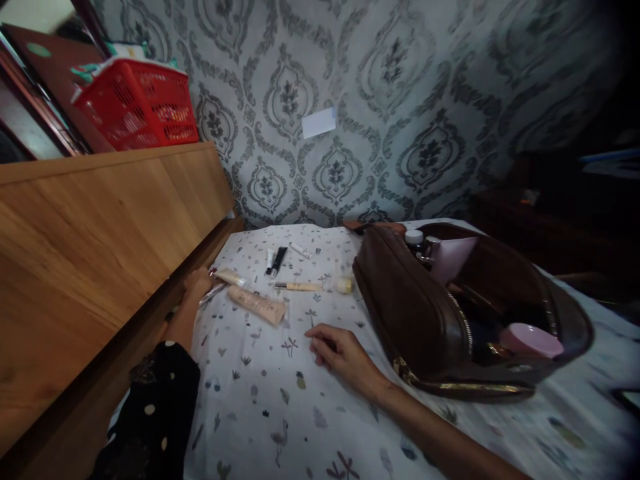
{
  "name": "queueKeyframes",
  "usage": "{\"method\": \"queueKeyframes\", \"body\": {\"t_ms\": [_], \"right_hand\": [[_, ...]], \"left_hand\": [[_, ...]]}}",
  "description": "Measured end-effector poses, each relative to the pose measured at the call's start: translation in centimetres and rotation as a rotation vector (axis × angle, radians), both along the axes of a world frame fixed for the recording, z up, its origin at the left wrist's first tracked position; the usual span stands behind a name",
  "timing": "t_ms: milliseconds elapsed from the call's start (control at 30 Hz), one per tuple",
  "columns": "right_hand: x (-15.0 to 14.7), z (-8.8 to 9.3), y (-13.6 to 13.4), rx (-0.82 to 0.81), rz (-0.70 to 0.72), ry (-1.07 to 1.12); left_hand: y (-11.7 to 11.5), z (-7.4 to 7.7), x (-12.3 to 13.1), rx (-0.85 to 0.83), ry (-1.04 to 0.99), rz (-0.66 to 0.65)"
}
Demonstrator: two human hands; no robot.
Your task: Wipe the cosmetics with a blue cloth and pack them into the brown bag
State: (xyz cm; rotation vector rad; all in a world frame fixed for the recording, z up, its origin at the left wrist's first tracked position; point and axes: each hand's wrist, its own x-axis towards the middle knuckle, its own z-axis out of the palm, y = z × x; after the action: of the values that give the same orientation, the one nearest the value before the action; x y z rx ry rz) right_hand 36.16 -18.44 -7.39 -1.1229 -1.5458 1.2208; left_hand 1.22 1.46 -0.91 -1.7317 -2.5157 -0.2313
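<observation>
My left hand (199, 283) is at the far left edge of the printed sheet, its fingers curled beside a slim shiny tube (212, 292). What it grips, if anything, is too small to make out. Close to it lie a cream-coloured tube (231, 277) and a larger beige squeeze tube (257, 305). My right hand (340, 353) hovers over or rests on the sheet, fingers loosely bent and apart, with nothing in it. Beyond it are a makeup brush (300, 287), a black tube (279, 260), a small white tube (270, 259) and a white stick (301, 251).
At the right stands an unzipped brown cosmetic bag (400, 300) with a pink bowl-like item (533, 340) and a white-capped bottle (414, 238) inside. A wooden board (115, 233) borders the sheet (260, 413) on the left, bearing a red basket (140, 107). Patterned wall (340, 67) behind.
</observation>
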Motion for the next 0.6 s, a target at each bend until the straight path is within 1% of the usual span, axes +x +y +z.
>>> {"method": "queueKeyframes", "body": {"t_ms": [100, 167, 333, 467, 600], "right_hand": [[0.0, 0.0, 0.0, -0.017, -0.011, 0.005], [0.0, 0.1, -0.1, -0.013, -0.014, 0.002], [0.1, 0.3, -0.1, 0.009, 0.006, -0.02], [0.2, 0.4, -0.1, 0.01, 0.013, -0.024], [0.1, 0.4, -0.1, 0.018, 0.004, -0.042]], "left_hand": [[0.2, 0.6, 0.4, 0.049, -0.006, 0.007], [0.4, 1.0, 0.9, 0.089, -0.001, -0.018], [1.1, 1.8, 2.4, 0.171, -0.014, -0.206], [1.9, 1.7, 3.4, 0.214, -0.118, -0.322], [2.7, 1.0, 4.5, 0.22, -0.324, -0.42]]}}
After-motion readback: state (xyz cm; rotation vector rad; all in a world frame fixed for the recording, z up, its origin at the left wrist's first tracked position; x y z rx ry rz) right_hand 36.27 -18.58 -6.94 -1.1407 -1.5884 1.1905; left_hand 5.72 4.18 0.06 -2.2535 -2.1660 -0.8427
